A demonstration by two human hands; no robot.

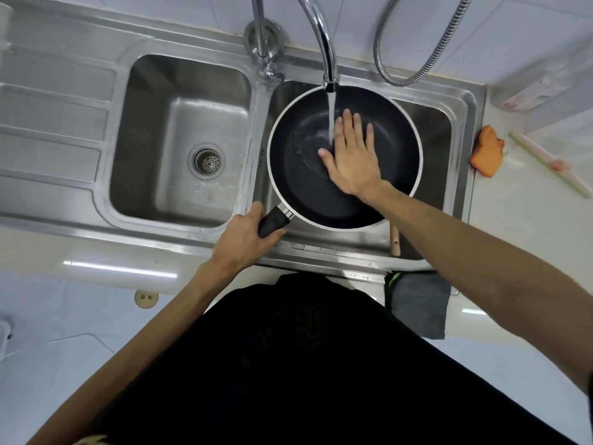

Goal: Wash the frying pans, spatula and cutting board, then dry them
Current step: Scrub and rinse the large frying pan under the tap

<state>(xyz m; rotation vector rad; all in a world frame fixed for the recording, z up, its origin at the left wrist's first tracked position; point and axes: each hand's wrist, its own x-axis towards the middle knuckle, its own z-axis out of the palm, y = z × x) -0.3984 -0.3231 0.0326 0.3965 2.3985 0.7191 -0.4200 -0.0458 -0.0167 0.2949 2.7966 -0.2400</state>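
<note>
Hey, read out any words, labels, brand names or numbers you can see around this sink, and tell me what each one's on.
No text here can be read.
White plastic container at the far right of the counter: a label with reddish print, too blurred to read.
Black non-stick frying pan, stainless steel double sink, chrome tap, orange sponge: no lettering or numbers visible.

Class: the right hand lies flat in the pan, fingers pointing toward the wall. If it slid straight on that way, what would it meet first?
Probably the water stream, right beside the right hand's index finger, then the pan's far wall below the tap. Depth is hard to judge from above.
</note>
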